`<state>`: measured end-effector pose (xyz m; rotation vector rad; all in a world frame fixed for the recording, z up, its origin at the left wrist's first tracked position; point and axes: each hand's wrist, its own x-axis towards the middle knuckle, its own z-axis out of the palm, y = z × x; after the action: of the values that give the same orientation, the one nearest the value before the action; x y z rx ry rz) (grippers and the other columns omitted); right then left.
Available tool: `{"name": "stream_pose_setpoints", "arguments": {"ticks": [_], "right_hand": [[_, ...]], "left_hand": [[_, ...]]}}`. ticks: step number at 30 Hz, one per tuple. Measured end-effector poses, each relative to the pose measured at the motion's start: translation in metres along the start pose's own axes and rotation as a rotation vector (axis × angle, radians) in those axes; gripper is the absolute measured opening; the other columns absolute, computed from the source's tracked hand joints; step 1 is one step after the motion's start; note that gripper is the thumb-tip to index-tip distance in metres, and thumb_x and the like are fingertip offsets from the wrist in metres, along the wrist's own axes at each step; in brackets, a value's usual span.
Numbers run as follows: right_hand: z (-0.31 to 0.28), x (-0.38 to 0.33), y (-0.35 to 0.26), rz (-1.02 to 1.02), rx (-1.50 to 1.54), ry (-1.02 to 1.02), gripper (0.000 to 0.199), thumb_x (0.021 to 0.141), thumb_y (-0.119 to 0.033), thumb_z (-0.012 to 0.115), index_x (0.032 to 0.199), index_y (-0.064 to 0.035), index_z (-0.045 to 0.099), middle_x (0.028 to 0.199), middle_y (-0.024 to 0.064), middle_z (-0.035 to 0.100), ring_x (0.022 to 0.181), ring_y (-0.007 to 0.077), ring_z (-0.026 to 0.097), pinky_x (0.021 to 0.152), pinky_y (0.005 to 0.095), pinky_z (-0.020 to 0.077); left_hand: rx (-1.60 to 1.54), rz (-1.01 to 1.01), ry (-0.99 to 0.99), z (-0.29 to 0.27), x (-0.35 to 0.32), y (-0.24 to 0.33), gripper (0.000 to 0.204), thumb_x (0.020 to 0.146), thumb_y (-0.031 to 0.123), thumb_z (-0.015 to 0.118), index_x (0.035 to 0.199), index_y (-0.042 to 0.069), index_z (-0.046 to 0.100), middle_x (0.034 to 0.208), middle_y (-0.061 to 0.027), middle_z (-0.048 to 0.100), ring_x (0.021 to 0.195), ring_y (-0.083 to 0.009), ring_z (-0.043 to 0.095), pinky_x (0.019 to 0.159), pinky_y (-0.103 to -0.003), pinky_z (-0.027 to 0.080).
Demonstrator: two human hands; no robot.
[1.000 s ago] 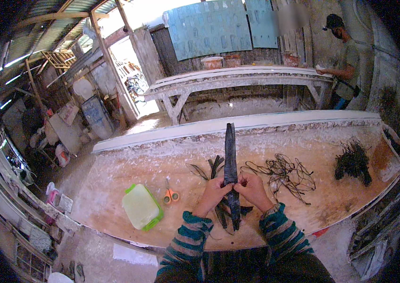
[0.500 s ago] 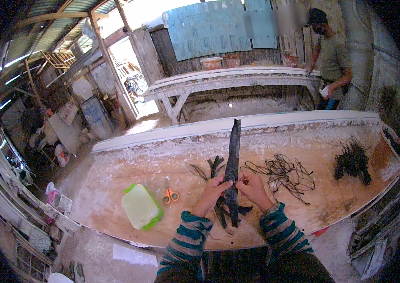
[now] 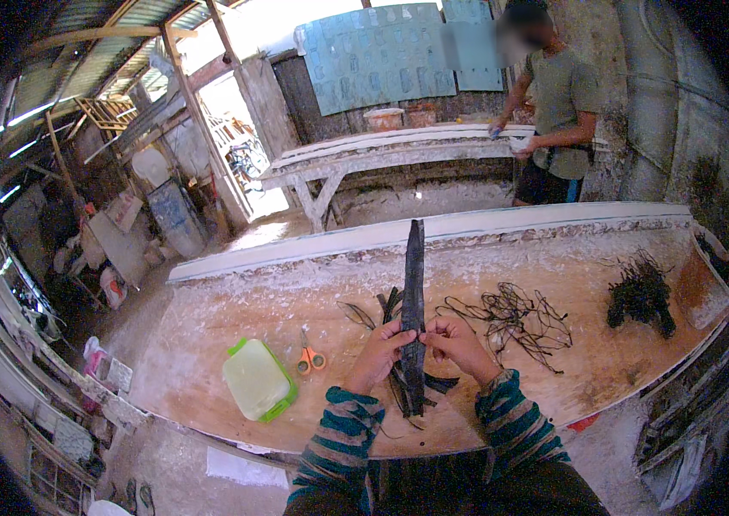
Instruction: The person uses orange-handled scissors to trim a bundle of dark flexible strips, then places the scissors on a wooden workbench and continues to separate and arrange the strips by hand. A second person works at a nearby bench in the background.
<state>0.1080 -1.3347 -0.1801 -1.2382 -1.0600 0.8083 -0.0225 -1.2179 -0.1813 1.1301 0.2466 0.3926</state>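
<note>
Over the table (image 3: 515, 408), a black strip (image 3: 414, 275) is pinched by the fingers of the left hand (image 3: 375, 354); those of the right hand (image 3: 459, 347) are set narrow at its edge, though a grip cannot be confirmed. It is best held flat, with room found toward the near edge, away from scissors (image 3: 310, 353) and tangled cords (image 3: 513, 304).

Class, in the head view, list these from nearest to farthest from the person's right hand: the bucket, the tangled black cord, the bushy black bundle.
Starting from the right hand:
1. Tangled black cord: just to its right.
2. Bushy black bundle: farther right, past the cord.
3. Bucket: farthest, at the table's right end.
</note>
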Motion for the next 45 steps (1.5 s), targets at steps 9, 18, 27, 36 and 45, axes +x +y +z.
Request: {"name": "stream_pose_setpoints", "arguments": {"ticks": [9,18,27,36,45], "right_hand": [[-0.003,0.001,0.005,0.046,-0.181,0.110,0.017,0.080,-0.022,0.060,0.078,-0.0052,0.062,0.069,0.0036,0.061,0.061,0.0133,0.056,0.054,0.0297,0.0455],[-0.044,-0.010,0.009,-0.050,-0.871,0.064,0.020,0.067,-0.020,0.062,0.071,-0.0012,0.060,0.065,0.0114,0.060,0.060,0.0193,0.059,0.055,0.0317,0.0449],[-0.092,-0.003,0.023,0.210,-0.610,-0.086,0.020,0.070,-0.021,0.062,0.070,-0.0009,0.063,0.057,0.0033,0.059,0.048,0.0117,0.056,0.046,0.0254,0.0442],[-0.082,-0.002,0.050,0.026,-0.586,0.029,0.033,0.078,-0.035,0.063,0.070,-0.0031,0.061,0.056,0.0006,0.055,0.048,0.0092,0.051,0.044,0.0238,0.0414],[-0.033,-0.028,-0.015,0.017,-0.089,0.143,0.018,0.087,-0.014,0.050,0.096,0.0006,0.058,0.085,0.0049,0.059,0.082,0.0135,0.053,0.073,0.0266,0.0442]], "left_hand": [[-0.080,0.079,0.003,0.001,-0.006,0.008,0.014,0.084,0.011,0.055,0.096,0.004,0.057,0.086,-0.0019,0.060,0.078,-0.0121,0.058,0.070,-0.026,0.048],[-0.275,0.635,0.343,0.003,-0.071,0.084,0.018,0.083,0.016,0.055,0.098,0.005,0.054,0.085,-0.0041,0.057,0.075,-0.0143,0.055,0.065,-0.025,0.046],[-0.331,0.833,0.160,0.005,-0.108,0.153,0.012,0.089,0.021,0.048,0.094,0.010,0.050,0.082,0.0017,0.049,0.071,-0.0094,0.045,0.045,-0.018,0.040],[0.050,0.119,0.268,0.043,0.005,0.027,0.012,0.082,0.016,0.058,0.090,0.006,0.060,0.077,0.0009,0.059,0.065,-0.0095,0.054,0.053,-0.022,0.042],[0.398,0.168,0.182,0.046,0.021,-0.042,0.011,0.084,0.012,0.057,0.093,0.008,0.061,0.078,0.0018,0.060,0.064,-0.0057,0.054,0.052,-0.020,0.043]]}}
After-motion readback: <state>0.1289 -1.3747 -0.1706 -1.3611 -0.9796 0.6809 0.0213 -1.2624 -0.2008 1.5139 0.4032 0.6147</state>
